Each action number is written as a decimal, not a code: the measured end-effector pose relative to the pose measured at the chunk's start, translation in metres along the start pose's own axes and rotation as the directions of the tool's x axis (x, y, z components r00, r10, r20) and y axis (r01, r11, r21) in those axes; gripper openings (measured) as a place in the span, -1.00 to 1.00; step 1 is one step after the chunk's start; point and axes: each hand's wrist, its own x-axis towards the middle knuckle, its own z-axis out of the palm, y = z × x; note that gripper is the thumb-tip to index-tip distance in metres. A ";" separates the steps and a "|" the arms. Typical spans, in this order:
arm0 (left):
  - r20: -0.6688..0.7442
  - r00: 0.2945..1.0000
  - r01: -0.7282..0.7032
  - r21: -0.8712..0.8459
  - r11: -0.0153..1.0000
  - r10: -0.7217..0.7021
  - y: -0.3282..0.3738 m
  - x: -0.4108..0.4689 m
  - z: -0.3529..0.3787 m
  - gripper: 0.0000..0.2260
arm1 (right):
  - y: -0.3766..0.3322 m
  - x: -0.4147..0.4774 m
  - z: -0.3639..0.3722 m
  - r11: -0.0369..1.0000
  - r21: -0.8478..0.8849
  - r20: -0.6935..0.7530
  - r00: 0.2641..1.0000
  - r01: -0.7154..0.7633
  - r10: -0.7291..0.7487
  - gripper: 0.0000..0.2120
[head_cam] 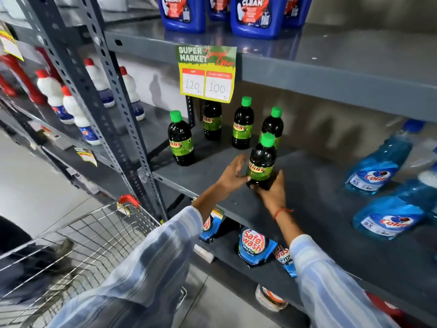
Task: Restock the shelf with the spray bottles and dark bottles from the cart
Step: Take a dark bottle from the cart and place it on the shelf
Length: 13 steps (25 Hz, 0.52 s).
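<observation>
Hands meet at a dark bottle with a green cap (261, 162) standing upright near the front edge of the grey metal shelf (307, 197), at the centre of the frame. The right hand (272, 194) wraps around the bottle's base from the near side, gripping it. The left hand (233, 175) is loose, fingers spread, its fingertips touching the bottle's left side at the green label.

Behind it, toward the upper centre, four more dark bottles (243, 124) stand upright on the same shelf, one partly hidden by a yellow price tag (207, 74) hanging from the shelf above. At the right edge of the frame, blue spray bottles (378, 166) lean on the same shelf, well apart from the dark ones. The wire cart (78, 247) sits at the lower left. Blue detergent jugs (255, 16) stand on the top shelf, and Safewash pouches (255, 247) lie on the shelf below.
</observation>
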 end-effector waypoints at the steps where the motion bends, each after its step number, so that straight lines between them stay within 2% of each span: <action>1: -0.040 0.999 -0.005 0.000 1.000 0.005 -0.003 -0.006 -0.005 -0.32 | 0.003 -0.013 0.006 0.998 0.061 -0.082 0.997 0.000 0.005 0.00; 3: -0.142 0.989 -0.052 -0.012 0.999 0.049 -0.009 -0.027 -0.019 -0.39 | 0.000 -0.049 0.025 0.985 0.168 -0.196 0.981 0.025 0.009 -0.12; 5: -0.249 0.967 -0.085 -0.085 0.993 0.061 -0.023 -0.056 -0.041 -0.45 | -0.010 -0.085 0.053 0.960 0.268 -0.173 0.984 0.075 -0.029 -0.24; 8: -0.425 0.902 -0.129 -0.090 0.988 0.080 -0.050 -0.099 -0.086 -0.53 | -0.013 -0.119 0.103 0.951 0.291 0.018 0.993 0.105 -0.115 -0.28; 10: -0.530 0.848 -0.093 -0.105 0.990 0.023 -0.083 -0.127 -0.130 -0.56 | -0.008 -0.133 0.149 0.960 0.260 0.198 0.968 0.100 -0.154 -0.30; 13: -0.641 0.761 0.003 -0.157 0.988 -0.104 -0.137 -0.162 -0.180 -0.62 | 0.000 -0.148 0.202 0.976 0.210 0.385 0.913 0.060 -0.139 -0.34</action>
